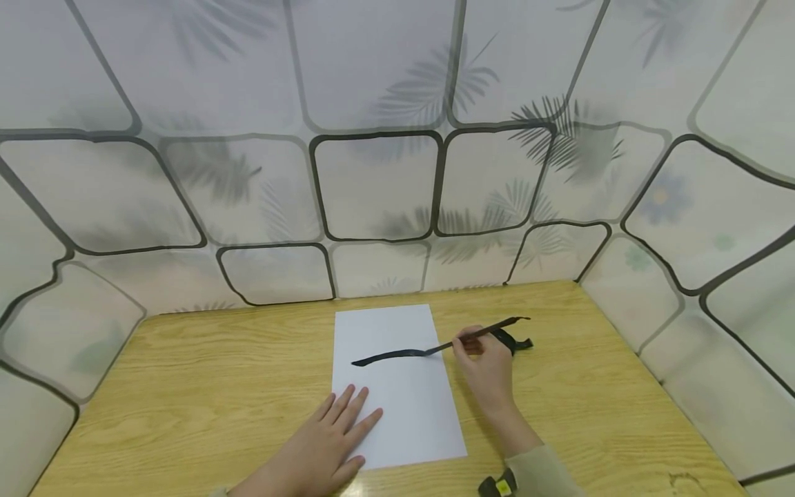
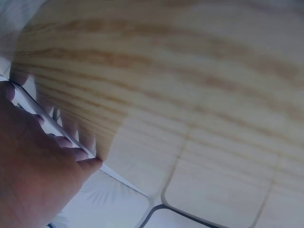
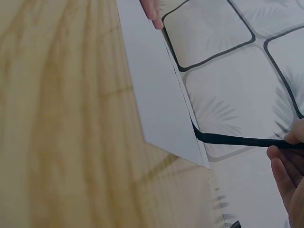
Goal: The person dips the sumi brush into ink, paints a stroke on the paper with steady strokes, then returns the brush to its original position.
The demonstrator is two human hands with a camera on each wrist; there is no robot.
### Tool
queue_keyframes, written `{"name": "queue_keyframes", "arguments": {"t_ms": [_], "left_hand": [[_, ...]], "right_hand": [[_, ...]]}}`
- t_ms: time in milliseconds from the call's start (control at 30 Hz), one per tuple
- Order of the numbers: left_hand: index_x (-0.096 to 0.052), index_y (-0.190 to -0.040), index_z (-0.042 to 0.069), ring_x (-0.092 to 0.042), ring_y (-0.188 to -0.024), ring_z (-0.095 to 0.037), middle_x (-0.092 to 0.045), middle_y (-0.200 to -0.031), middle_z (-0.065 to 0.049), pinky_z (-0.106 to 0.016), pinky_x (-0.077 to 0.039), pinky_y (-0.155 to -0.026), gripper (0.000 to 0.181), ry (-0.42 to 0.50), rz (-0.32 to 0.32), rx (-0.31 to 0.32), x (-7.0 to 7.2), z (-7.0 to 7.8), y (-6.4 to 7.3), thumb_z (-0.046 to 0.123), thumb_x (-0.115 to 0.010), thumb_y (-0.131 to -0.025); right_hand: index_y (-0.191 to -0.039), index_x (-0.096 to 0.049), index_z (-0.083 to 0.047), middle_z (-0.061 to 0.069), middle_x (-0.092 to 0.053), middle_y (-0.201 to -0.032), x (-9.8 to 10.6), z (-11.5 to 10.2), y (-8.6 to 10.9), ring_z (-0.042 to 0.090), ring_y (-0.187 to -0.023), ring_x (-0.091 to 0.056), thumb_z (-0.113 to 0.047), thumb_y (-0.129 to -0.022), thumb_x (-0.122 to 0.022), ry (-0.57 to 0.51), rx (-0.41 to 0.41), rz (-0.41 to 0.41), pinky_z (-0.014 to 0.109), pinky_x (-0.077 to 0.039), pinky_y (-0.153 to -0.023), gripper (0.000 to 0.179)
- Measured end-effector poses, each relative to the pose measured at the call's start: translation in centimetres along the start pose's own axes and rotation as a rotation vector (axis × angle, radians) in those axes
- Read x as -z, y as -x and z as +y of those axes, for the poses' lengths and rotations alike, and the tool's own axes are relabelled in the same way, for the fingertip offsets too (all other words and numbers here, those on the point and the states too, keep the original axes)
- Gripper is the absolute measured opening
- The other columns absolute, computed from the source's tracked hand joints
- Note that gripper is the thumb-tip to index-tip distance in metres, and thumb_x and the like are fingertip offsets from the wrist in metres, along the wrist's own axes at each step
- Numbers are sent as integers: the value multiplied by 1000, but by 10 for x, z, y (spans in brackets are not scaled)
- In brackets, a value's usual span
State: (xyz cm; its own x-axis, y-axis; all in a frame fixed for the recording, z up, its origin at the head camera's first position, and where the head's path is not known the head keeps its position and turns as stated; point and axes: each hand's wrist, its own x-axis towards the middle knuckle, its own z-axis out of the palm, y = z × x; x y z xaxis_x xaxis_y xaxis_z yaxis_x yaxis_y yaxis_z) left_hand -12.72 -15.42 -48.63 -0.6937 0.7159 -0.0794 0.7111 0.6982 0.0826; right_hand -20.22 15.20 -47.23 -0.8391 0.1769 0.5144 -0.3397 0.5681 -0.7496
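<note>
The right hand (image 1: pixel 489 373) pinches a slim black brush (image 1: pixel 502 324), its tip touching a white rectangular paper sheet (image 1: pixel 410 407) at the right end of a curved black stroke (image 1: pixel 393 355). The left hand (image 1: pixel 326 438) rests, fingers spread apart, on the sheet's lower left. The paper lies on a yellow wood-grain table (image 1: pixel 236 386). Behind the right hand sits a small black object (image 1: pixel 506 339), perhaps a dish, partly hidden.

We are seeing soft, even light on the white rectangular paper sheet (image 1: pixel 406 404), slight glare on the yellow wood-grained tabletop (image 1: pixel 217 386); both wrist views are looking dimmer, hazier.
</note>
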Motion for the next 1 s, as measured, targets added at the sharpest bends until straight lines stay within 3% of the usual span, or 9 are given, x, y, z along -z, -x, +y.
{"name": "queue_keyframes", "arguments": {"t_ms": [667, 1000], "left_hand": [[-32, -168, 25, -28, -162, -40, -26, -176, -18, -61, -37, -124, 64, -3, -15, 15, -1, 0, 0, 54, -38, -112], [-37, -166, 22, -35, -159, -42, -33, -173, -20, -62, -42, -119, 62, -37, 40, -12, -2, 1, 2, 51, -41, -112]], "right_hand": [[-94, -76, -3, 10, -78, -91, 2, 0, -3, 17, -78, -74, 1, -91, -79, 3, -70, -13, 19, -60, -71, 6], [-94, -76, 0, 12, -78, -90, 3, 2, -2, 13, -76, -72, 2, -90, -79, -13, -91, -17, 18, -59, -69, 5]]}}
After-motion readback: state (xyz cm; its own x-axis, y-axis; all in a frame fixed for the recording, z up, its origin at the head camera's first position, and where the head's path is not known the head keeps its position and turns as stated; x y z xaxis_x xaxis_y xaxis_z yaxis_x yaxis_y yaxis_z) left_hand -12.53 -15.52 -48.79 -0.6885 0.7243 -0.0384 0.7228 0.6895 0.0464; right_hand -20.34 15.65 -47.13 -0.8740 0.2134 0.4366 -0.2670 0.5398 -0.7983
